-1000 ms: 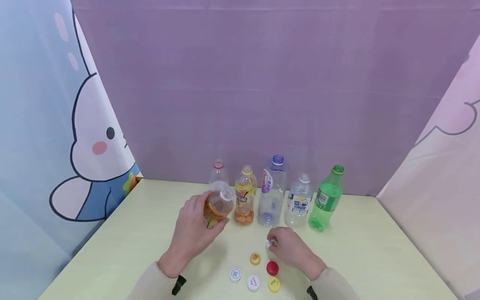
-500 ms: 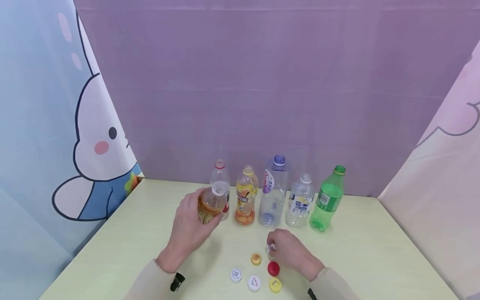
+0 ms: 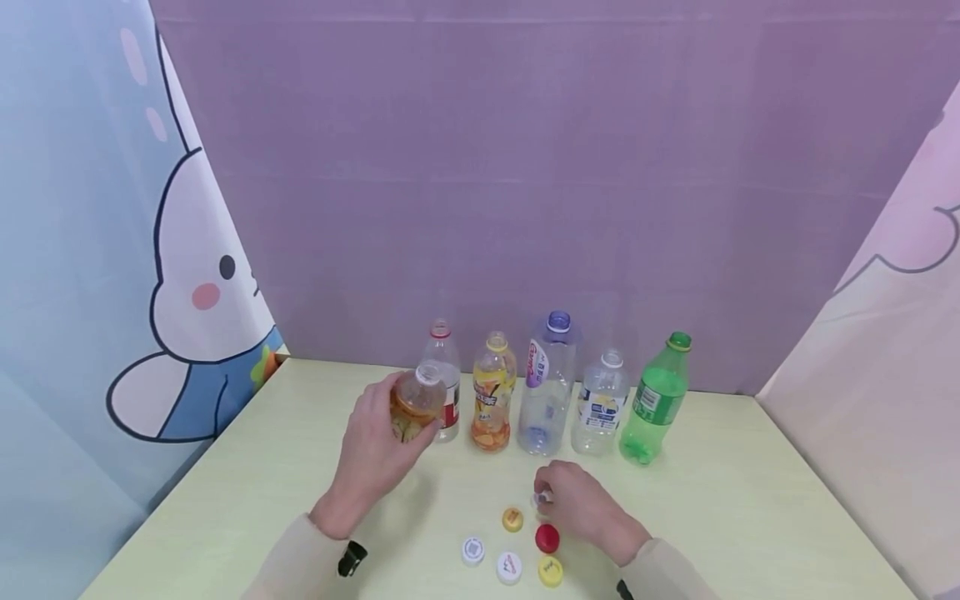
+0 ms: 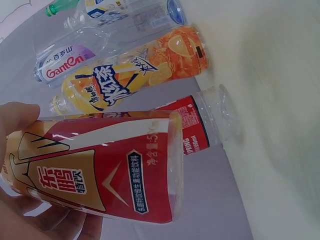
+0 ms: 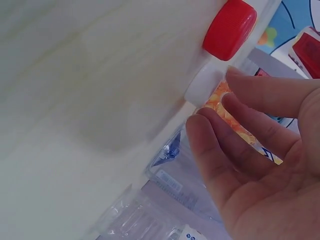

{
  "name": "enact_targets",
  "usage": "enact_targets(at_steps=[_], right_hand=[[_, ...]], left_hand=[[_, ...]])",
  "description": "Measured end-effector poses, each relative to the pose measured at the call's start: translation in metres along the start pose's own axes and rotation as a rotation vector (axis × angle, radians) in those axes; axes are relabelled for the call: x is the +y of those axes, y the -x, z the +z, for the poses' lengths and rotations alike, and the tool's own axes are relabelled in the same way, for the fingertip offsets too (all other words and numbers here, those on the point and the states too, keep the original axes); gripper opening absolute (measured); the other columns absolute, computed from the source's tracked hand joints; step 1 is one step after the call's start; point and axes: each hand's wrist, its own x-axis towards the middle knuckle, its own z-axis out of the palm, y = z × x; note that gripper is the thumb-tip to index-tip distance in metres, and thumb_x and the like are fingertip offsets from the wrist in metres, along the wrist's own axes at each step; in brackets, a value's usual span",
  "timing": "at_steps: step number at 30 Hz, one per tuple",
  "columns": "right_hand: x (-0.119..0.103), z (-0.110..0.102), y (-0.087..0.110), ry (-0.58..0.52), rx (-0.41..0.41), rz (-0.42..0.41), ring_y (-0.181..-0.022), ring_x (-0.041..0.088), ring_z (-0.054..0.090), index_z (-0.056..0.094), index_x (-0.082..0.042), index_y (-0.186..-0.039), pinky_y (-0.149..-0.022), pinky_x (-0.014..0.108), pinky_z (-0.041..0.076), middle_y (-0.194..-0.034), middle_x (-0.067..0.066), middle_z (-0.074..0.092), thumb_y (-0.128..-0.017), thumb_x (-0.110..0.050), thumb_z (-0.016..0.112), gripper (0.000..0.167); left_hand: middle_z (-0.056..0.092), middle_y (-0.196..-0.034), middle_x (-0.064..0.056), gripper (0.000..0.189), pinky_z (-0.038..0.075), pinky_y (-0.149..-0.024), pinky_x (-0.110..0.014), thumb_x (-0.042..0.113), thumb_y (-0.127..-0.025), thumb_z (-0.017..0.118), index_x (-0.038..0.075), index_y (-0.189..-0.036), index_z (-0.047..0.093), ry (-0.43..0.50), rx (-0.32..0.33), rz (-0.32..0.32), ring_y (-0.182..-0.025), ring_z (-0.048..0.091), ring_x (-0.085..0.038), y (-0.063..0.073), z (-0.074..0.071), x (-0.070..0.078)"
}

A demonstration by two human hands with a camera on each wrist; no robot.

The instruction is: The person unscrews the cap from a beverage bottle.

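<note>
My left hand (image 3: 375,442) grips a clear drink bottle (image 3: 422,392) with a red and gold label (image 4: 75,175), tilted and held above the table. Its neck has no cap. My right hand (image 3: 581,502) is low over the table, thumb and fingertips around a white bottle cap (image 5: 204,86) that they pinch. Beside that cap lies a red cap (image 3: 547,538). Around it are an orange-yellow cap (image 3: 512,519), a yellow cap (image 3: 550,570), a white cap with a red print (image 3: 509,567) and a smaller white cap (image 3: 472,550).
Uncapped bottles stand in a row at the back: a clear one with a red label (image 3: 450,408), an orange-yellow one (image 3: 491,400), a tall bluish one (image 3: 543,400), a short clear one (image 3: 600,408) and a green one (image 3: 652,408). A purple cloth (image 3: 525,167) hangs behind.
My left hand has moved left with the drink bottle, uncovering more of the red-label bottle behind it. The right hand has shifted only slightly toward me, staying at the white cap.
</note>
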Motion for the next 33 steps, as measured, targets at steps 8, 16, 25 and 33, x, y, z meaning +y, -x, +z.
enact_targets(at_steps=[8,16,25,33], right_hand=[[-0.004,-0.005,0.005,-0.005,0.032,0.002,-0.089,0.021,0.063,0.072,-0.009,-0.098,-0.083,0.047,0.057,-0.093,0.0,0.066,-0.089,-0.011,0.076,0.01],[-0.001,-0.011,0.009,-0.003,0.065,-0.01,-0.089,0.023,0.064,0.073,-0.008,-0.099,-0.081,0.047,0.056,-0.092,0.0,0.066,-0.089,-0.012,0.076,0.011],[-0.001,-0.015,0.013,0.011,0.087,-0.023,-0.088,0.021,0.063,0.073,-0.008,-0.098,-0.08,0.045,0.055,-0.092,0.0,0.066,-0.088,-0.013,0.077,0.012],[0.001,-0.017,0.019,0.01,0.098,-0.019,-0.088,0.02,0.062,0.073,-0.007,-0.1,-0.08,0.045,0.055,-0.092,0.0,0.067,-0.088,-0.014,0.077,0.014]], left_hand=[[0.051,-0.134,-0.015,0.081,0.053,-0.094,-0.057,0.036,-0.084,0.083,0.006,-0.146,0.04,0.05,-0.011,-0.071,-0.12,0.053,-0.033,-0.003,-0.002,-0.013],[0.049,-0.136,-0.018,0.082,0.051,-0.096,-0.06,0.036,-0.088,0.08,0.002,-0.149,0.036,0.063,-0.001,-0.142,-0.122,0.052,-0.036,-0.014,0.0,-0.036],[0.044,-0.142,-0.02,0.083,0.046,-0.104,-0.06,0.036,-0.092,0.075,0.001,-0.151,0.028,0.156,-0.082,-0.295,-0.126,0.051,-0.039,-0.025,0.006,-0.064],[0.043,-0.146,-0.022,0.084,0.043,-0.106,-0.061,0.035,-0.093,0.075,0.001,-0.152,0.026,0.183,-0.118,-0.363,-0.131,0.048,-0.041,-0.028,0.012,-0.078]])
